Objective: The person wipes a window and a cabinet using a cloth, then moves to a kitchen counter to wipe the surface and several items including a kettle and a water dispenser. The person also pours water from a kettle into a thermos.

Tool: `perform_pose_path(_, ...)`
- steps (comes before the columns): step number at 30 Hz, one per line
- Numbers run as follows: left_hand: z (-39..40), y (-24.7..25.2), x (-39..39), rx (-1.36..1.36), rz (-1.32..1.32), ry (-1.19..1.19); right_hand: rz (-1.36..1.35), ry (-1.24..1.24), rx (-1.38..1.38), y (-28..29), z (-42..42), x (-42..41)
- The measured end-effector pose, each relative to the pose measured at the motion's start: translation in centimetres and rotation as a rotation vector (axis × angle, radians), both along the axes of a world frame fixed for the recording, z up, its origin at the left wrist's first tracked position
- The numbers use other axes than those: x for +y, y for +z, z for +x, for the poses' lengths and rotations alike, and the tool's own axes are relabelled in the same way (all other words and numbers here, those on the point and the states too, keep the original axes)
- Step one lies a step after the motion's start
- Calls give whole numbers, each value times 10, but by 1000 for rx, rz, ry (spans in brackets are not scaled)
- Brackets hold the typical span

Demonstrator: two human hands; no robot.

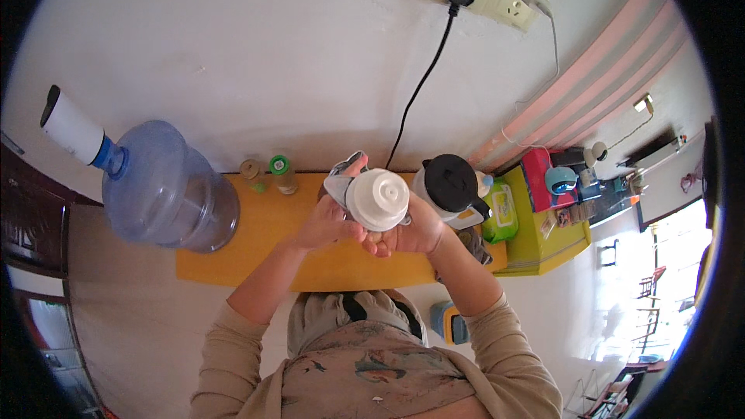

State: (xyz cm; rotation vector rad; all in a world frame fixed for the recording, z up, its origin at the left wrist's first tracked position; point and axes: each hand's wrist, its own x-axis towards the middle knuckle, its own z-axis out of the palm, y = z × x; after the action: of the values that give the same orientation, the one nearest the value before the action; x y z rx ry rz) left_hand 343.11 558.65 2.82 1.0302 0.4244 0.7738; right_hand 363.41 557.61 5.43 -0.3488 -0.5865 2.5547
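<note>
Both my hands hold a white-capped bottle (379,199) above the middle of an orange-yellow tabletop (256,256). On its left side, my left hand (334,218) also has a grey and white cloth (336,185), bunched against the bottle beneath a raised finger. My right hand (410,230) wraps the bottle's right and lower side, its fingers meeting those of my left hand. The cap faces the camera and hides most of the bottle's body. Just right of my right hand stands a white electric kettle with a black lid (449,183).
A large blue water jug (169,192) with a white pump stands at the left, near two small jars (283,174). Right of the kettle are a green wipes pack (500,212) and a dark cloth (474,244). A black power cord (424,78) hangs from the wall socket. A bin (451,323) is on the floor.
</note>
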Motion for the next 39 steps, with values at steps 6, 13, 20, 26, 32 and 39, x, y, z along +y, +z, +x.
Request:
perform_pose_path(6, -8, 1, 31, 237, 232, 335, -13, -318, -16, 26, -9, 24)
perform_pose_path(13, -38, -59, -2, 550, 250, 562, 726, -474, -827, 2, 14, 57)
perform_pose_path(20, -25, -88, -20, 726, 255, 224, 1633, -152, -1615, 7, -29, 57)
perform_pose_path(26, -21, -104, -22, 556, 244, 277, 1900, 57, -1556, 10, -39, 68)
perform_pose_path(32, -17, -115, -21, 510, 190, 273, 2043, 342, -1641, 17, -46, 74)
perform_pose_path(39, -12, -112, -23, 487, 190, 289, 1919, 217, -1894, 11, -67, 65)
